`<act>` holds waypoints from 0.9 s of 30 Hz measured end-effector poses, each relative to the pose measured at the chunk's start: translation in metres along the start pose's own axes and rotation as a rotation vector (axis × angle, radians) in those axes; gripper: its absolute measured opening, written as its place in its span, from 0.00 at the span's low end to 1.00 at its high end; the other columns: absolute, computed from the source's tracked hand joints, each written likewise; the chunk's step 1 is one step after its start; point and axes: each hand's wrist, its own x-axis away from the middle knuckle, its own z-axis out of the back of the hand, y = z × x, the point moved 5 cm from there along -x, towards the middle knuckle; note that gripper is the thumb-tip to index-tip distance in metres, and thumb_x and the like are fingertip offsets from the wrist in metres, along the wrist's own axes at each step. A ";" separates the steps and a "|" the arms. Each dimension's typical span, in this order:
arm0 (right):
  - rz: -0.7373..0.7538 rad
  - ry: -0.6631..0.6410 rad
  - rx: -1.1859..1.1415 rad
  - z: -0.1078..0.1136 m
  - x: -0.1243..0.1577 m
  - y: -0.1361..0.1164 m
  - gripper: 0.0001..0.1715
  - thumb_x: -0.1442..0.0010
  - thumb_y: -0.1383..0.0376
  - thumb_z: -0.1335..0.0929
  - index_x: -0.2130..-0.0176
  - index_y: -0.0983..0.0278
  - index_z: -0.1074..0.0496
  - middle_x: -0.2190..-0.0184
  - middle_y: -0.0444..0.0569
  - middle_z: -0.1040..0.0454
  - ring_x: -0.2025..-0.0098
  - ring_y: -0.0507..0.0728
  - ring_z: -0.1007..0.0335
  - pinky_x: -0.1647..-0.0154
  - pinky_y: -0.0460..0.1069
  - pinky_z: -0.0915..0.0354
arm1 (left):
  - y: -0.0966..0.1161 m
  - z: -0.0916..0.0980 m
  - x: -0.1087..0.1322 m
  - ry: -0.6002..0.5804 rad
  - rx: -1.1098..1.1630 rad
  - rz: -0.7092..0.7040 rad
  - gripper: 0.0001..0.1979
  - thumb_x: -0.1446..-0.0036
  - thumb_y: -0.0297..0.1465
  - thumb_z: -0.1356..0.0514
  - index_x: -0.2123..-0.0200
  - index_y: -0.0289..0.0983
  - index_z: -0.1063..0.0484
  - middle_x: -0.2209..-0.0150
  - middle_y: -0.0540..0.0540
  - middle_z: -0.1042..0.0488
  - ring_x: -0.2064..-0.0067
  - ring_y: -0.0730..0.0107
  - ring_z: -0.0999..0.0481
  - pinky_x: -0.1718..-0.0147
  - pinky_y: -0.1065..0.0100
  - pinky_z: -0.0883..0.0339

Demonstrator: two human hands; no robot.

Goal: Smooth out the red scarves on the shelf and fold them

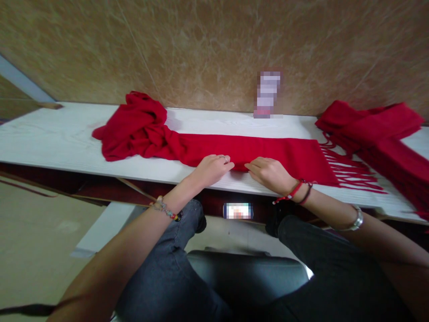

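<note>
Soft, muted light; faint blur; stretched edges

We reach forward with both bare arms, our left forearm [134,248] and right forearm [330,209] slanting inward from either side. Our left hand [213,170] and right hand [272,174] face each other, near but apart, backs upward, fingers curled, their tips drawn together in a pinch.

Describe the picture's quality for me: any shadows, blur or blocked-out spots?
Head view: coarse squares mask the lit screen below the white board and a pale patch by the wall; head view: the trousers sink into dark shadow at lower right; head view: the red scarf looks soft, its weave hardly visible.
</note>
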 end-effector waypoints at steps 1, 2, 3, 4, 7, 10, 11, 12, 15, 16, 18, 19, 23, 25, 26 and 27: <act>0.000 0.009 0.029 0.000 -0.001 -0.001 0.12 0.39 0.69 0.39 0.61 0.69 0.27 0.66 0.55 0.25 0.65 0.56 0.33 0.67 0.49 0.41 | 0.000 0.000 0.000 0.013 -0.010 0.003 0.09 0.43 0.23 0.48 0.66 0.35 0.28 0.69 0.45 0.28 0.67 0.67 0.27 0.71 0.68 0.37; -0.004 0.019 0.053 0.000 -0.001 -0.002 0.12 0.39 0.70 0.39 0.61 0.69 0.27 0.67 0.54 0.26 0.66 0.56 0.34 0.68 0.49 0.42 | 0.000 0.000 0.000 0.024 -0.019 0.007 0.09 0.43 0.22 0.48 0.66 0.35 0.28 0.69 0.45 0.28 0.68 0.67 0.27 0.72 0.68 0.37; -0.010 0.029 0.072 0.000 -0.001 -0.002 0.12 0.39 0.70 0.39 0.62 0.69 0.27 0.68 0.54 0.26 0.67 0.56 0.35 0.68 0.49 0.44 | 0.000 0.000 0.000 0.033 -0.026 0.013 0.09 0.43 0.22 0.48 0.67 0.35 0.28 0.69 0.45 0.28 0.68 0.67 0.27 0.72 0.68 0.37; -0.018 0.039 0.084 0.001 -0.001 -0.002 0.12 0.39 0.71 0.39 0.63 0.69 0.27 0.69 0.53 0.27 0.67 0.56 0.36 0.69 0.49 0.45 | -0.001 0.000 0.000 0.041 -0.031 0.022 0.09 0.44 0.22 0.48 0.67 0.35 0.28 0.69 0.45 0.28 0.69 0.67 0.28 0.73 0.68 0.38; -0.035 0.065 0.089 0.001 0.000 0.001 0.12 0.39 0.72 0.40 0.66 0.68 0.27 0.70 0.52 0.28 0.68 0.55 0.38 0.70 0.50 0.48 | -0.001 0.002 0.000 0.066 -0.049 0.043 0.09 0.44 0.22 0.48 0.68 0.34 0.29 0.69 0.45 0.28 0.69 0.68 0.28 0.74 0.68 0.38; -0.033 0.081 0.087 0.000 0.002 0.003 0.14 0.39 0.72 0.40 0.69 0.68 0.28 0.73 0.51 0.29 0.70 0.55 0.40 0.71 0.49 0.50 | 0.001 0.003 -0.001 0.077 -0.076 0.027 0.09 0.44 0.21 0.48 0.68 0.34 0.29 0.70 0.45 0.29 0.70 0.68 0.28 0.74 0.68 0.39; -0.027 0.084 0.087 0.000 0.003 0.003 0.14 0.39 0.72 0.40 0.70 0.67 0.28 0.73 0.51 0.30 0.71 0.55 0.41 0.71 0.49 0.50 | 0.002 0.003 -0.001 0.076 -0.085 0.019 0.09 0.44 0.21 0.48 0.68 0.35 0.29 0.70 0.45 0.29 0.69 0.68 0.28 0.74 0.68 0.39; -0.018 0.088 0.085 -0.001 0.003 0.004 0.15 0.39 0.72 0.40 0.71 0.67 0.28 0.74 0.51 0.30 0.72 0.54 0.42 0.71 0.49 0.50 | 0.002 0.003 -0.002 0.074 -0.093 0.013 0.09 0.44 0.21 0.49 0.67 0.35 0.29 0.70 0.45 0.29 0.69 0.68 0.28 0.74 0.68 0.39; 0.009 0.108 0.074 -0.001 0.004 0.004 0.16 0.39 0.73 0.41 0.73 0.67 0.29 0.75 0.51 0.31 0.72 0.54 0.43 0.71 0.49 0.50 | 0.003 0.003 -0.002 0.083 -0.115 -0.003 0.09 0.43 0.22 0.49 0.68 0.34 0.29 0.71 0.45 0.29 0.69 0.68 0.28 0.73 0.68 0.39; 0.013 0.116 0.067 -0.001 0.004 0.004 0.16 0.39 0.73 0.41 0.73 0.67 0.29 0.75 0.51 0.31 0.72 0.54 0.43 0.71 0.49 0.50 | 0.003 0.004 -0.002 0.089 -0.119 -0.009 0.10 0.43 0.22 0.49 0.68 0.34 0.29 0.71 0.45 0.29 0.69 0.68 0.28 0.73 0.68 0.39; 0.015 0.127 0.046 -0.001 0.003 0.005 0.16 0.39 0.73 0.41 0.72 0.67 0.29 0.74 0.51 0.32 0.72 0.55 0.44 0.71 0.49 0.49 | 0.003 0.005 -0.002 0.099 -0.116 -0.025 0.10 0.42 0.21 0.50 0.68 0.34 0.29 0.71 0.45 0.30 0.68 0.68 0.29 0.72 0.68 0.40; 0.014 0.130 0.034 -0.001 0.003 0.006 0.16 0.39 0.73 0.42 0.72 0.67 0.29 0.74 0.51 0.32 0.71 0.55 0.44 0.70 0.49 0.49 | 0.003 0.005 -0.001 0.101 -0.109 -0.034 0.11 0.42 0.21 0.51 0.68 0.35 0.29 0.71 0.45 0.30 0.68 0.68 0.29 0.72 0.68 0.40; 0.035 0.131 0.006 -0.001 0.005 0.006 0.18 0.38 0.73 0.43 0.71 0.67 0.30 0.74 0.51 0.33 0.71 0.55 0.44 0.70 0.49 0.48 | 0.004 0.004 -0.001 0.083 -0.080 -0.066 0.11 0.41 0.22 0.51 0.67 0.35 0.29 0.70 0.46 0.30 0.67 0.69 0.30 0.72 0.68 0.41; 0.057 0.135 0.015 -0.001 0.006 0.005 0.18 0.38 0.73 0.44 0.70 0.67 0.29 0.73 0.51 0.33 0.71 0.55 0.44 0.70 0.49 0.47 | 0.005 0.003 -0.001 0.061 -0.081 -0.078 0.11 0.41 0.22 0.50 0.67 0.36 0.29 0.69 0.46 0.30 0.67 0.69 0.30 0.72 0.69 0.42; 0.070 0.137 0.019 -0.001 0.006 0.005 0.18 0.38 0.73 0.44 0.69 0.67 0.29 0.72 0.51 0.32 0.70 0.55 0.43 0.69 0.49 0.46 | 0.005 0.002 -0.001 0.051 -0.083 -0.083 0.10 0.41 0.22 0.50 0.66 0.36 0.29 0.69 0.46 0.30 0.66 0.69 0.30 0.71 0.69 0.42; 0.083 0.138 0.017 -0.002 0.007 0.005 0.17 0.38 0.72 0.44 0.68 0.67 0.28 0.72 0.52 0.32 0.70 0.55 0.42 0.68 0.49 0.45 | 0.005 0.002 -0.001 0.044 -0.083 -0.087 0.10 0.41 0.23 0.50 0.66 0.36 0.29 0.69 0.46 0.30 0.66 0.69 0.30 0.71 0.69 0.41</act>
